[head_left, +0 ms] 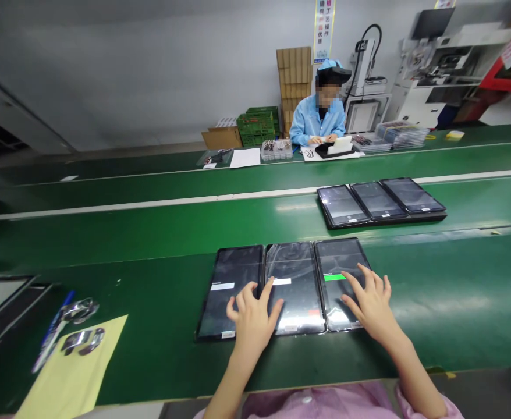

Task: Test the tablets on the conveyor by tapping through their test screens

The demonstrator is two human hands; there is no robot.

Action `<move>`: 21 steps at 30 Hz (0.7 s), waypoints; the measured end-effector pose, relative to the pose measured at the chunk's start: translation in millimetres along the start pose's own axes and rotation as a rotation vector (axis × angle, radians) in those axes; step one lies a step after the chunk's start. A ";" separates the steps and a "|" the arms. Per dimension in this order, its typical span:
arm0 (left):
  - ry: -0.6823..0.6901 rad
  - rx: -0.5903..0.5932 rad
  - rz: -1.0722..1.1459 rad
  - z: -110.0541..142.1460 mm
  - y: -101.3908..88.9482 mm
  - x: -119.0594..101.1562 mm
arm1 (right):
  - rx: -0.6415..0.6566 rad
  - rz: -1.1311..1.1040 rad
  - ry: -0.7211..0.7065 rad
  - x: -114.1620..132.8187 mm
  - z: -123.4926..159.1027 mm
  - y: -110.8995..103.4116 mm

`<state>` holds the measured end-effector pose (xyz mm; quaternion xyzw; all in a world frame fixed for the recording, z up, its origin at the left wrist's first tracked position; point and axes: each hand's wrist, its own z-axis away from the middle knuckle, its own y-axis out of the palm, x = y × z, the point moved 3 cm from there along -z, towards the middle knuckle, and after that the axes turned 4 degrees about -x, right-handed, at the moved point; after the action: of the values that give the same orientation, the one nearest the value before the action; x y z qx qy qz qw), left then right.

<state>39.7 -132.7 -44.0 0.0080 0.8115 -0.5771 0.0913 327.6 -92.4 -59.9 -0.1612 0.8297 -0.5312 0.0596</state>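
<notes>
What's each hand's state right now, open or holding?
Left hand: open, holding nothing, at the middle black rectangular glass-fronted tablet.
Right hand: open, holding nothing, at the right-hand black rectangular glass-fronted tablet.

There is room for a hand to slide over the green table [163, 326] between the yellow paper [74, 375] and the three near tablets [297, 302]. Ahead and to the right, three far tablets [378, 199] block the way.

left fingers [266, 293]: spread, index extended | right fingers [355, 283]: fanned, palm down | forearms [414, 366]: bare, angled inward
</notes>
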 end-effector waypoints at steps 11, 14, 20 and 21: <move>-0.248 -0.060 -0.101 2.0 -8.4 56.1 | -0.032 -0.060 0.024 -13.4 -0.8 -4.4; -0.267 -0.072 -0.037 -1.0 -16.2 73.6 | -0.062 -0.043 0.003 -14.8 -14.4 -11.5; -0.238 -0.072 0.056 -41.9 -36.9 127.7 | 0.229 -0.086 -0.092 -2.7 -75.1 -26.2; -0.158 -0.012 0.110 -55.3 -35.7 130.5 | 0.323 -0.110 -0.115 5.7 -87.2 -25.2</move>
<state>-100.5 -104.8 -13.6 0.0067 0.8036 -0.5651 0.1866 303.9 -28.8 0.6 -0.2248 0.7188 -0.6498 0.1027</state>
